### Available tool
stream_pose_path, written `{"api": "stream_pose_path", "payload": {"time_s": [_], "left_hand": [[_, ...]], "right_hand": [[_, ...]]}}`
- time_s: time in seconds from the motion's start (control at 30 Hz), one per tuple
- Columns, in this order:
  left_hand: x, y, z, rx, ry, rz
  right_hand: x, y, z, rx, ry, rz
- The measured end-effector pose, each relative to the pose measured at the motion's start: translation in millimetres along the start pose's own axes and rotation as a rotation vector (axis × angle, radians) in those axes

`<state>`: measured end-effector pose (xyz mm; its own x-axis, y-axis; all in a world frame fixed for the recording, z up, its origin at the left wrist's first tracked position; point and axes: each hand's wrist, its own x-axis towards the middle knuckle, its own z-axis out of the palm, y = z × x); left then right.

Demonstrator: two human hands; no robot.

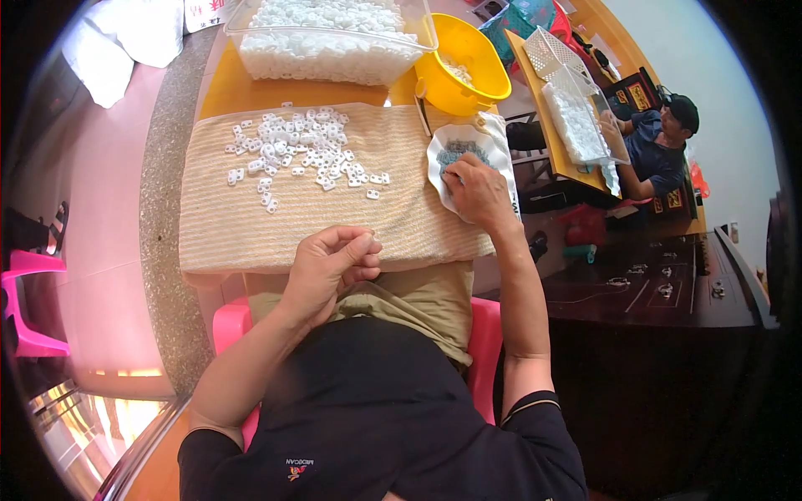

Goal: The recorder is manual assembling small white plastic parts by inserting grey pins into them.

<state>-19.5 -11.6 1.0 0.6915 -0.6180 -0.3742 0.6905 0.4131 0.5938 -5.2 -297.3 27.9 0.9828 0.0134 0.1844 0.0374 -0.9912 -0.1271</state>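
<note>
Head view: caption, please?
Right hand at a white dish of grey pieces, left hand pinched, white pieces scattered on cloth.

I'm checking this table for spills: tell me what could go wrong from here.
The right hand, at the white dish, might tip it and scatter the grey pieces. The striped cloth droops over the near edge; if it gets tugged, the loose white pieces could slide.

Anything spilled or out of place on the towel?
Nothing plainly looks odd. White pieces lie loosely spread on the towel, one slightly apart; grey pieces sit in the dish at the right hand.
</note>
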Motion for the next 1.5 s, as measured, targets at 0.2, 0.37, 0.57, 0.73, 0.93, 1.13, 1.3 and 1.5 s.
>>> {"api": "stream_pose_path", "payload": {"time_s": [0.2,0.37,0.57,0.73,0.93,1.13,1.3,1.5], "left_hand": [[0.9,-1.4,-0.1,-0.002,0.007,-0.012],[0.7,-2.4,-0.5,-0.012,-0.002,-0.006],[1.1,-2.7,-0.1,-0.018,0.008,-0.016],[0.2,-1.9,-0.6,-0.005,0.026,-0.022],[1.6,-3.9,0.0,0.012,0.015,-0.030],[-0.1,-4.5,0.5,0.017,0.026,-0.027],[-0.1,-5.3,1.4,0.015,0.018,-0.034],[-0.2,-5.5,1.7,0.019,0.021,-0.034]], "right_hand": [[1.5,2.1,0.6,0.029,0.027,-0.025],[1.7,2.0,2.1,0.034,0.034,-0.028],[-1.5,7.4,-4.7,0.173,0.078,0.012],[-11.5,12.6,-23.3,0.182,0.000,0.041],[-38.5,12.3,-32.2,0.145,-0.049,0.033],[-59.5,-15.1,-41.7,0.067,-0.064,0.164],[-60.3,-12.6,-36.8,-0.064,-0.128,0.182],[-57.0,-14.6,-28.1,-0.083,-0.179,0.187]]}}
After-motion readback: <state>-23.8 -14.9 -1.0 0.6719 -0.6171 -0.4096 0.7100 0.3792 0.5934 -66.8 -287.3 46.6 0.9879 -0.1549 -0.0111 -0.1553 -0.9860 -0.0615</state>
